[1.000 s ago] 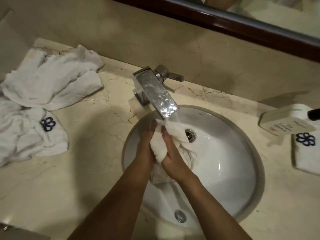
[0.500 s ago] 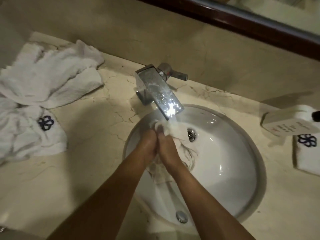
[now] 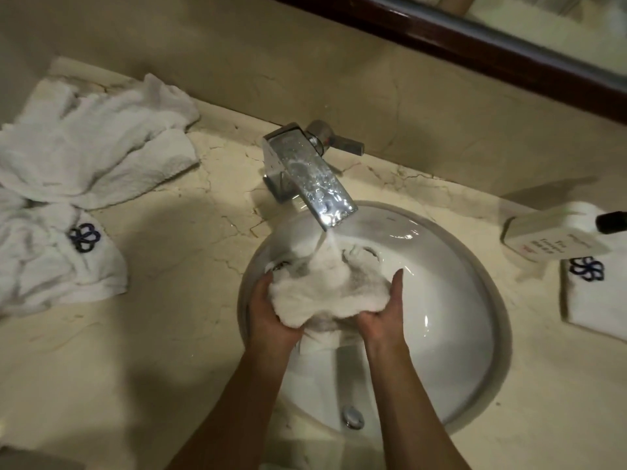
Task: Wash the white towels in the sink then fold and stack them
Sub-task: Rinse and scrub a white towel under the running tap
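- Now both of my hands are inside the white sink [image 3: 451,334], and between them I hold one wet white towel [image 3: 325,293], bunched up in a soft heap.
- My left hand [image 3: 271,315] grips the left side of the towel; the fingers go under the cloth and I cannot see them well.
- My right hand [image 3: 385,315] grips the right side, with the thumb standing up along the edge of the cloth.
- A part of the towel hangs down below my hands, toward the bottom of the basin.
- Water runs from the chrome faucet [image 3: 310,174] and falls on the far part of the towel — the stream lands just beyond my hands.
- The faucet handle [image 3: 339,140] points to the right, near the wall.
- On the marble counter [image 3: 176,266], at the left, lies a pile of crumpled white towels [image 3: 84,154], well apart from the sink.
- In front of this pile lies another crumpled towel with a dark blue flower emblem [image 3: 84,236].
- At the right of the sink lies a folded white towel [image 3: 593,300] with the same blue emblem, flat on the counter.
- Just behind it lies a white bottle [image 3: 549,240] on its side, with a dark cap — the print on it is too small to read.
- Near the front wall of the sink I see a small round metal overflow fitting [image 3: 353,417].
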The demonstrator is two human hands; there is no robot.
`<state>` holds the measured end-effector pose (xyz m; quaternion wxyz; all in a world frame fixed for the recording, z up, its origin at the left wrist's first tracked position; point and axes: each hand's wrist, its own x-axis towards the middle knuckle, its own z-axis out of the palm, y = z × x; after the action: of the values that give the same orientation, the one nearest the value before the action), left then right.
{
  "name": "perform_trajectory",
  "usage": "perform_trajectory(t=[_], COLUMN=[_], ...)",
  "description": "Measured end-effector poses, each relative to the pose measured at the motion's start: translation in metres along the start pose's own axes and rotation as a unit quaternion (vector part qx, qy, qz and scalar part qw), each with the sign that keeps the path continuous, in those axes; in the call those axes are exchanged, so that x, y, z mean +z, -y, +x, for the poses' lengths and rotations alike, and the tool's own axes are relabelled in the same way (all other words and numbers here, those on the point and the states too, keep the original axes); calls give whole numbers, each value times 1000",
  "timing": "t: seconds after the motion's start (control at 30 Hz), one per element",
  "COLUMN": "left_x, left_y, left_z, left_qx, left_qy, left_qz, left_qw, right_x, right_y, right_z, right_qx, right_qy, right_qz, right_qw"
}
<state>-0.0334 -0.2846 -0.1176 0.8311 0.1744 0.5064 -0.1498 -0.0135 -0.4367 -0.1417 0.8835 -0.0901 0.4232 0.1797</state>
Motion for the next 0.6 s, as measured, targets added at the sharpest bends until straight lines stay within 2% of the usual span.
perform_trajectory(t=[0.03, 0.1, 0.13, 0.17, 0.2, 0.23, 0.27, 0.33, 0.37, 0.4, 0.43, 0.47, 0.53, 0.57, 0.6], left_x=[2, 3, 2, 3, 6, 9, 14, 27, 35, 38, 44, 43, 42, 47, 48], left_y=[0, -3, -4, -5, -2, -1, 1, 1, 1, 2, 3, 6, 8, 4, 3], left_z=[0, 8, 18, 25, 28, 33, 35, 39, 36, 34, 25, 23, 20, 18, 22], left_qx=[-18, -28, -8, 20, 45, 75, 101, 112, 118, 106, 99, 95, 100, 107, 103], left_qy=[24, 42, 37, 23, 6, -4, -12, 17, 51, 83, 87, 91, 109, 112, 104], left_qz=[31, 68, 106, 146, 182, 225, 277, 332, 338, 341, 345, 358, 438, 486, 511], left_qw=[999, 996, 994, 989, 982, 971, 955, 936, 933, 930, 929, 924, 887, 860, 847], right_x=[4, 0, -3, -3, -1, 1, 3, 10, 13, 16, 22, 24, 40, 49, 50], right_y=[-2, -7, -3, 1, -1, -5, -11, -28, -36, -43, -47, -44, -32, -31, -37], right_z=[-1, -10, -6, 0, 2, 3, 2, -6, -7, -7, -4, 8, 28, 35, 36], right_qx=[36, -39, -30, -44, -79, -143, -210, -306, -325, -336, -336, -311, -190, -135, -125], right_qy=[24, 7, -25, -38, -61, -93, -104, -7, 26, 29, 10, -35, -108, -118, -104], right_qz=[-5, -142, -178, -252, -354, -462, -575, -720, -757, -764, -746, -695, -587, -545, -527], right_qw=[999, 989, 983, 966, 930, 870, 784, 623, 566, 550, 574, 647, 780, 819, 834])
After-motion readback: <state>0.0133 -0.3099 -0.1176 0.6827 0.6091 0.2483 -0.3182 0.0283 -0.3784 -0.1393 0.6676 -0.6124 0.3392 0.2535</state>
